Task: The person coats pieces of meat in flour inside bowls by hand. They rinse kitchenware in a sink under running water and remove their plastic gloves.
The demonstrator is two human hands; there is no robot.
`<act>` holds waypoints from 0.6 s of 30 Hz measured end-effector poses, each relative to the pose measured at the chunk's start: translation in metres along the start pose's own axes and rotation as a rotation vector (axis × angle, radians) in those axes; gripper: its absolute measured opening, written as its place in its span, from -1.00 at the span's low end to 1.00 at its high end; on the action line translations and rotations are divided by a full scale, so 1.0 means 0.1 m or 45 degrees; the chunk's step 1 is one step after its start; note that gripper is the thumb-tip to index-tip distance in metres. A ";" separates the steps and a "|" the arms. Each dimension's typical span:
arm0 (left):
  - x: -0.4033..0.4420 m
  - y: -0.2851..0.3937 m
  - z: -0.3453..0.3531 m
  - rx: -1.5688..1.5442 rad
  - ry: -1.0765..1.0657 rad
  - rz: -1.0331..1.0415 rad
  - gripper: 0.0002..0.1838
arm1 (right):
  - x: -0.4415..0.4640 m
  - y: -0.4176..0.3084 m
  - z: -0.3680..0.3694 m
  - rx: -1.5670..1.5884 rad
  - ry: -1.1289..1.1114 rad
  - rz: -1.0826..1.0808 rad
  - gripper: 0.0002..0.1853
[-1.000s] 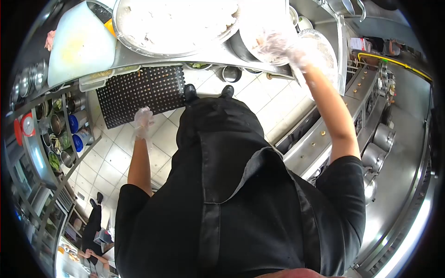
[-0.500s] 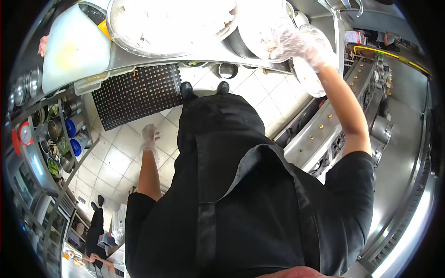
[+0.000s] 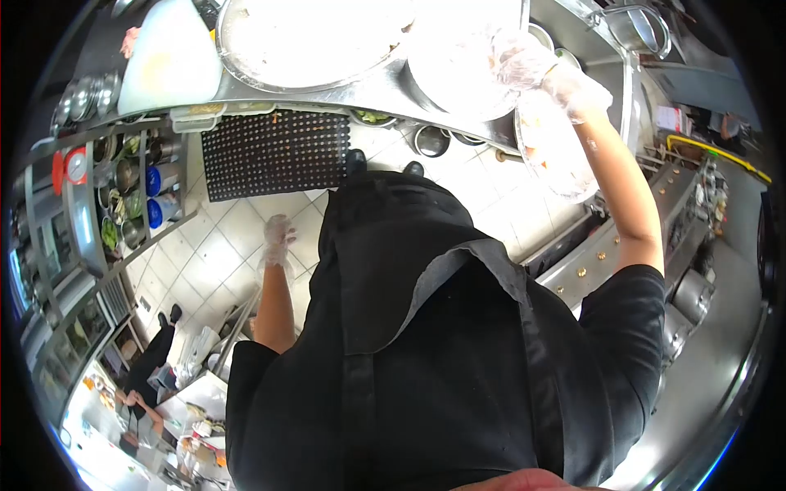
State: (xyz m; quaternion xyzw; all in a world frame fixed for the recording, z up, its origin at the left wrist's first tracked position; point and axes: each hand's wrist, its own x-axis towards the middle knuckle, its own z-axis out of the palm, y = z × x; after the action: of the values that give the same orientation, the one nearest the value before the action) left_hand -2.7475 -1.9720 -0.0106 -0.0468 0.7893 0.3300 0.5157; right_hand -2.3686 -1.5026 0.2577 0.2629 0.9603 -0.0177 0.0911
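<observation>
Fingers (image 3: 280,224) dangle loose on the left hand (image 3: 277,239); right hand (image 3: 528,64) bends over container (image 3: 418,92), grip unclear.

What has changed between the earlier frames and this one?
The right hand has moved rightward across the pot toward its far-right side. The left hand has drawn back from the mat's edge, over floor tiles. The bowl right of the pot seems nearer the person. No clear grasp or release shows. The cutting board stays on the counter.
</observation>
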 end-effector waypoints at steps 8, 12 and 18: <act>-0.77 -0.37 0.38 -0.019 0.095 -0.070 -0.66 | 0.12 0.02 0.38 0.019 0.088 -0.158 -0.78; -0.98 -0.63 0.51 -0.010 0.152 -0.044 -0.64 | 0.18 0.18 0.24 0.122 0.145 -0.225 -0.78; -0.96 -0.77 0.70 0.039 0.114 -0.098 -0.61 | 0.17 -0.12 0.35 -0.055 -0.028 -0.304 -0.78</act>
State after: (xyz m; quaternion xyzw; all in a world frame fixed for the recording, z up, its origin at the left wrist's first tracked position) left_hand -2.6164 -2.0176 0.0164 -0.0842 0.8141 0.2954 0.4929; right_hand -2.3831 -1.5070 0.2202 0.1443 0.9839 -0.0107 0.1046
